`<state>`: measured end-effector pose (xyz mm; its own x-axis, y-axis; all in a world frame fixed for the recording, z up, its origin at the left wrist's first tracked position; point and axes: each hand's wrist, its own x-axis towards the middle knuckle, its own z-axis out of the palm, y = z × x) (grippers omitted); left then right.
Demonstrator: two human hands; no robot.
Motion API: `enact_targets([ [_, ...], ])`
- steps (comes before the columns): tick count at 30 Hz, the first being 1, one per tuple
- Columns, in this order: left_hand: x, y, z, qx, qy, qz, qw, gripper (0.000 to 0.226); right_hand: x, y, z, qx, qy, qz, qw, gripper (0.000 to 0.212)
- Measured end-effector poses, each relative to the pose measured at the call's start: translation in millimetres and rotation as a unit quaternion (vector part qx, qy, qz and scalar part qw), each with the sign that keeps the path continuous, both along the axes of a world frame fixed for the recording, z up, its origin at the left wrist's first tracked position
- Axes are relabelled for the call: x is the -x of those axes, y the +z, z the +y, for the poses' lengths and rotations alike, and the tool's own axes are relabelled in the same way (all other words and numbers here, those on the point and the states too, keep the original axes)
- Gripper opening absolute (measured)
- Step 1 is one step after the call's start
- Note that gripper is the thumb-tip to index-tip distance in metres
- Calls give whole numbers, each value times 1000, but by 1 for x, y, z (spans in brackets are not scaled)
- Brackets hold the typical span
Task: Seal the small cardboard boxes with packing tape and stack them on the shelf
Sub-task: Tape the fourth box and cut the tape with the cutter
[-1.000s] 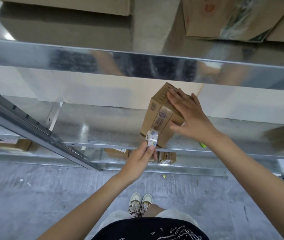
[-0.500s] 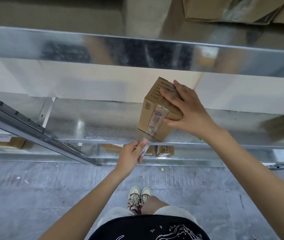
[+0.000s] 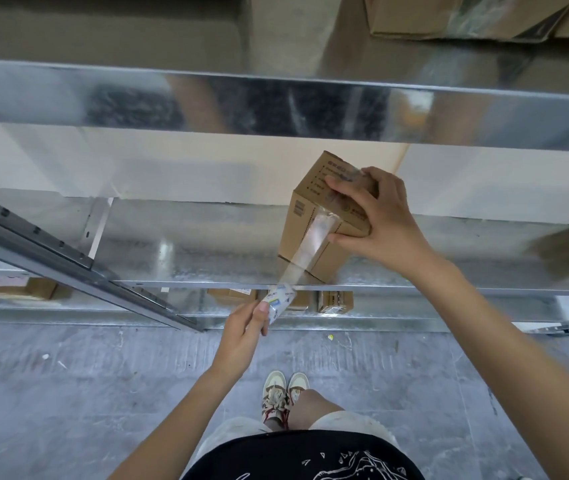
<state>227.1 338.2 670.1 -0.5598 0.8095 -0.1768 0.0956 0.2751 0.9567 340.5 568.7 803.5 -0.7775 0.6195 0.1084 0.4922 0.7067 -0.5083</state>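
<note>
The right hand is pressing down on a small cardboard box, with the fingers spread over its top face and the thumb lying against the side that is turned to the person, so the box is being held firmly in its place. The left hand is pinching a small roll of packing tape between the thumb and the curled fingers, and it is holding the roll below the front edge of the shelf. A second ago the roll was touching the lower corner of the box; now it is hanging lower, and a clear strip of tape is running from the top of the box, down the front side, and through the air to the roll. This means that the tape is already sticking over the seam and the person is pulling out more length, probably to tear it off or to bring it under the bottom. The strip is shining, so I cannot say for sure where it stops sticking to the cardboard. The box is standing on the middle metal shelf, close to the front edge, and it is turned with one corner toward the person. More small boxes are lying on the lower level behind the roll, and larger cartons are resting on the upper shelf. Below, the grey floor and the person's shoes are showing.
</note>
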Motion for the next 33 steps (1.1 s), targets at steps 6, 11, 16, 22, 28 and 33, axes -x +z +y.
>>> enact_targets([
  [6,27,23,-5,3,28,77,997,72,-1,-5,-10,62,-65,94,992,71],
  [11,66,77,2,-102,57,151,982,27,-1,-21,-6,271,-176,245,914,72],
  [16,95,103,12,-68,-39,385,920,37,-17,-45,-18,428,-216,312,820,67],
  [22,104,96,24,-32,-134,520,843,51,-31,-70,-28,515,-285,305,749,69],
  [28,105,93,41,27,-178,522,834,46,-35,-83,-26,539,-320,314,713,42],
  [33,109,89,54,103,-210,503,832,56,-36,-91,-27,570,-329,318,682,31],
])
